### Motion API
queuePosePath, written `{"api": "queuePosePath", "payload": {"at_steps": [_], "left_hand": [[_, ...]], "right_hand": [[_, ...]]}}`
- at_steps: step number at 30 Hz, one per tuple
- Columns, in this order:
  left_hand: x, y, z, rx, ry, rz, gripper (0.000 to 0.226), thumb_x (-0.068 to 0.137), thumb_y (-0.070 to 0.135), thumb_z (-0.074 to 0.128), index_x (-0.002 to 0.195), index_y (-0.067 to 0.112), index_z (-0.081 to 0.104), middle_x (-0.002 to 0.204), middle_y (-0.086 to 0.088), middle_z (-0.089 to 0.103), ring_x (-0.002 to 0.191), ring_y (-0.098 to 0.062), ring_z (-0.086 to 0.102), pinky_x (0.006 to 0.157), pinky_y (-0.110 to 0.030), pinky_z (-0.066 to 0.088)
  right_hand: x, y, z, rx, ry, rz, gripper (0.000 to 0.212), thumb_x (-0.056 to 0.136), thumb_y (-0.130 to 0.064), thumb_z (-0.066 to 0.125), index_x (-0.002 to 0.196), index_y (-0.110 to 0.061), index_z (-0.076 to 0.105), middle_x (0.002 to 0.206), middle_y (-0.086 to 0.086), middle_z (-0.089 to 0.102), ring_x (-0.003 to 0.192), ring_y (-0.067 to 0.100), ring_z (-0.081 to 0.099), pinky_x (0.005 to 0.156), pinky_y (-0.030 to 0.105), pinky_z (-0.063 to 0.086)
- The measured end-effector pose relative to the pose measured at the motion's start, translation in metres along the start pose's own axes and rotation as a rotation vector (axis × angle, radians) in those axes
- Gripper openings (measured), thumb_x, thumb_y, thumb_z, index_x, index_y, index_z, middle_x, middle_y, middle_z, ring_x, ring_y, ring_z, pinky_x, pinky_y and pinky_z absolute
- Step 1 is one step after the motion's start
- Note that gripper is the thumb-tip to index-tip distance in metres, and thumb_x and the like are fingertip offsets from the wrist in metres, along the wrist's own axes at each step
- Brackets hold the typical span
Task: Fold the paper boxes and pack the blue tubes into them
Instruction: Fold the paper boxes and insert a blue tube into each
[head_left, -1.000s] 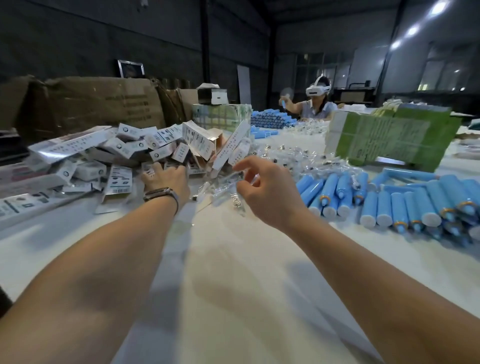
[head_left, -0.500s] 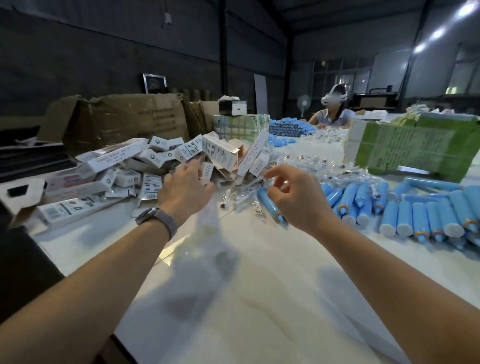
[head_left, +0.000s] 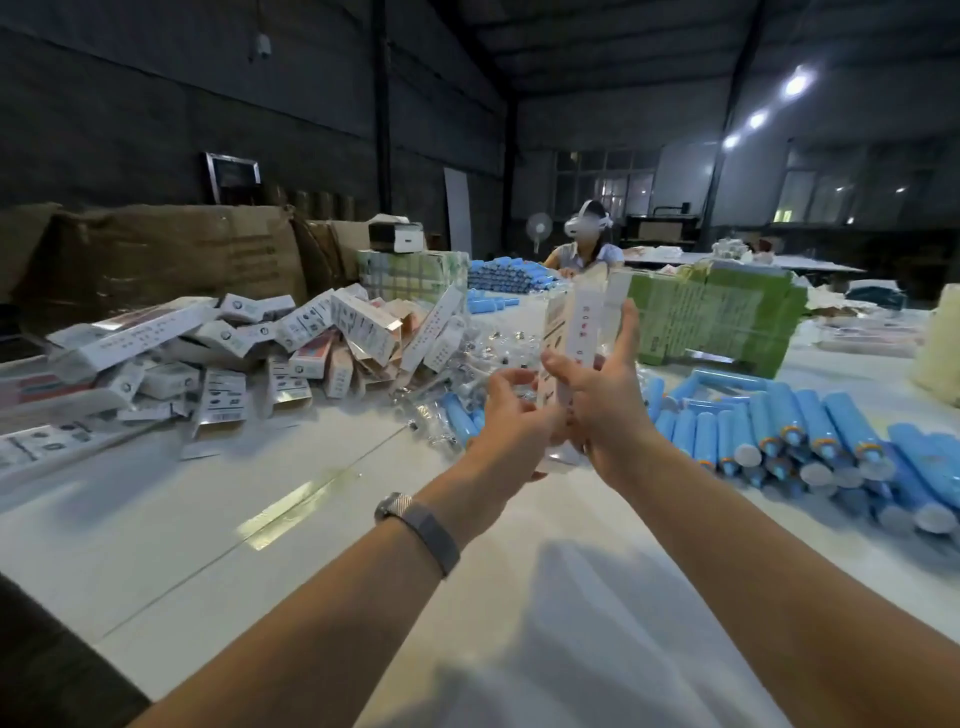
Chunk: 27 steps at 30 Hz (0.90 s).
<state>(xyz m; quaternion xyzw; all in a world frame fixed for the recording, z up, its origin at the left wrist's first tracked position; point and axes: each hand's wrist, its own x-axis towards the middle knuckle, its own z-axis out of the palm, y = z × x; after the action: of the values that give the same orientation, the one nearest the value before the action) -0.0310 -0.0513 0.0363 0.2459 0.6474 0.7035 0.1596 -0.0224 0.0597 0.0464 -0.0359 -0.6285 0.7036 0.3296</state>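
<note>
A long white paper box (head_left: 581, 332) stands upright in the air above the table middle, held between both hands. My right hand (head_left: 605, 400) wraps its right side with fingers stretched up along it. My left hand (head_left: 511, 415) grips its lower left part. A heap of flat and half-folded white boxes (head_left: 218, 353) lies at the left. Blue tubes (head_left: 810, 436) with orange collars lie in rows at the right, and one blue tube (head_left: 460, 418) lies just left of my left hand.
Small clear plastic-wrapped parts (head_left: 483, 348) are piled behind the hands. A green carton (head_left: 722, 317) stands at the right, brown cartons (head_left: 166, 254) at the back left. A person wearing a headset (head_left: 584, 244) sits at the far end by more blue tubes (head_left: 511, 275). White table (head_left: 322, 525).
My left hand has left the box heap and moved right with a box; my right hand has come to it, and both now hold the box upright.
</note>
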Motion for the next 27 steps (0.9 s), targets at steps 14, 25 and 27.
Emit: {"api": "queuePosePath", "payload": {"at_steps": [14, 25, 27], "left_hand": [[0.015, -0.031, 0.007, -0.489, -0.192, 0.011, 0.067, 0.083, 0.037, 0.058, 0.143, 0.011, 0.045, 0.112, -0.009, 0.067, 0.101, -0.022, 0.067, 0.083, -0.040, 0.055], [0.022, -0.041, -0.007, 0.042, 0.213, 0.404, 0.032, 0.080, 0.046, 0.066, 0.101, 0.028, 0.050, 0.104, 0.007, 0.068, 0.101, -0.021, 0.069, 0.087, -0.045, 0.057], [0.023, -0.044, -0.010, 0.097, 0.217, 0.441, 0.038, 0.077, 0.044, 0.071, 0.101, 0.030, 0.046, 0.100, 0.016, 0.069, 0.095, -0.010, 0.070, 0.081, -0.036, 0.058]], "right_hand": [[-0.016, 0.016, -0.040, -0.478, -0.351, -0.178, 0.073, 0.075, -0.018, 0.084, 0.136, -0.031, 0.047, 0.107, 0.001, 0.059, 0.083, 0.009, 0.066, 0.067, 0.028, 0.058], [0.014, 0.027, -0.100, -0.889, -0.119, -0.054, 0.030, 0.095, -0.029, 0.054, 0.123, -0.024, 0.064, 0.121, -0.004, 0.064, 0.118, 0.015, 0.056, 0.100, 0.034, 0.045], [0.017, 0.032, -0.109, -1.385, -0.042, -0.036, 0.035, 0.095, -0.036, 0.048, 0.127, -0.030, 0.061, 0.129, 0.003, 0.056, 0.126, 0.027, 0.044, 0.101, 0.040, 0.039]]}}
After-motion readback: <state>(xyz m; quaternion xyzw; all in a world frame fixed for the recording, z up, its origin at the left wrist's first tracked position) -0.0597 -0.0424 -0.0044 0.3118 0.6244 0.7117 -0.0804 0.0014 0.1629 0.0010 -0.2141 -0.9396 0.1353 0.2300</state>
